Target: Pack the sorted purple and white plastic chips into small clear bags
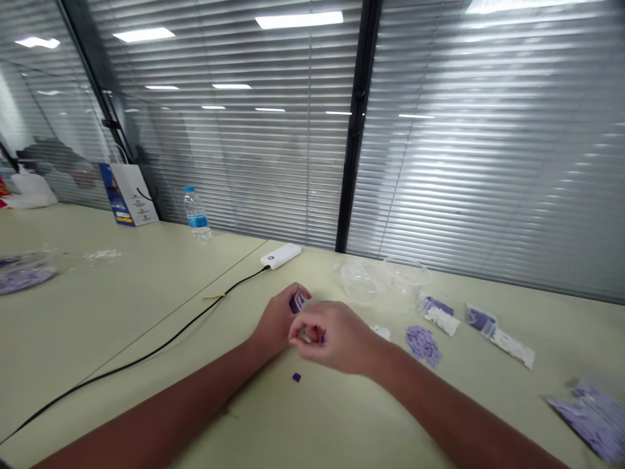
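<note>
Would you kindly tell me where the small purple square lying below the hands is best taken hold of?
Take the small purple square by two opposite edges, coming straight down from above: it lies flat and alone on the pale tabletop, with nothing crowding its sides.

left hand (277, 320) holds purple piece (297, 301) | right hand (336, 337) just beside
</note>
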Available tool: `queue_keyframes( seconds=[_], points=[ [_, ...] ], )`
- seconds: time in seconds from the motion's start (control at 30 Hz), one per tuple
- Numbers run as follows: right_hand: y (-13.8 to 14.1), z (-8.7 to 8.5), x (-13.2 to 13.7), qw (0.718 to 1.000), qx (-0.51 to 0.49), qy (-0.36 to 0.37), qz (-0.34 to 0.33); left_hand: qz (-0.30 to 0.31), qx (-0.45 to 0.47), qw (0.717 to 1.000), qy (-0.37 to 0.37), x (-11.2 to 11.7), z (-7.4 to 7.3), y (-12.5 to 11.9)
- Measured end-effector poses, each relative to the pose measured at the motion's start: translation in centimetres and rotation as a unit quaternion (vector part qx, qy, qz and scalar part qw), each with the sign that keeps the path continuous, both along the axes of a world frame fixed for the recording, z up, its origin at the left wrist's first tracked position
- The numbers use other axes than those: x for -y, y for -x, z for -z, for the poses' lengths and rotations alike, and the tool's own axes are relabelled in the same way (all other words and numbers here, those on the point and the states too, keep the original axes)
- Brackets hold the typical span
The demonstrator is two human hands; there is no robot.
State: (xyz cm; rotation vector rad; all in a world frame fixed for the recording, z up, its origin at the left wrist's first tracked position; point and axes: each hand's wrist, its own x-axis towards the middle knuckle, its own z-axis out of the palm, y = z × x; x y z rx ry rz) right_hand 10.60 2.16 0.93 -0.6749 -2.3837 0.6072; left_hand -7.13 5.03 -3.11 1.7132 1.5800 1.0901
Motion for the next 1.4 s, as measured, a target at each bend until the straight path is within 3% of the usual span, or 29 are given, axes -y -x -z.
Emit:
queue_keyframes(
  seconds=[0.1,0.17,0.33,0.47,0.53,0.67,0.9,1.07,1.23,1.4],
  points=[
    [-1.9,0.0,-1.5,0.983,0.074,0.165,-0.006,-0.031,0.0,1.0,-0.004,-0.4,-0.5,0.4],
    [-2.5,0.6,-2.1,0.978,0.099,0.184,-0.007,-0.041,0.001,0.999,-0.006,-0.4,-0.6,0.4],
    [-0.6,2.3,-1.1,0.993,0.057,0.093,0.036,-0.048,0.013,0.999,-0.013,-0.5,-0.6,0.4],
    [1.0,4.4,-0.3,0.991,0.071,-0.116,-0.004,-0.066,0.028,0.997,-0.021,-1.0,-0.4,0.8],
    [1.1,5.4,-0.7,0.98,0.097,-0.172,0.025,-0.074,0.033,0.996,-0.023,-1.2,-0.3,0.9],
    [0.7,6.1,-1.7,0.976,0.091,-0.168,0.109,-0.077,0.038,0.996,-0.021,-1.2,-0.2,0.8],
    [0.3,5.5,-1.6,0.991,0.05,-0.123,0.018,-0.088,0.043,0.995,-0.019,-1.2,-0.5,0.8],
    [-0.1,5.7,-1.6,0.995,0.013,-0.099,0.01,-0.08,0.042,0.996,-0.016,-1.1,-0.6,0.7],
    [0.2,6.2,-1.7,0.988,0.041,-0.15,-0.004,-0.075,0.033,0.996,-0.017,-0.9,-0.7,0.6],
    [0.6,6.6,-2.4,0.978,0.074,-0.196,0.025,-0.078,0.023,0.997,-0.019,-0.9,-0.7,0.5]
  ],
)
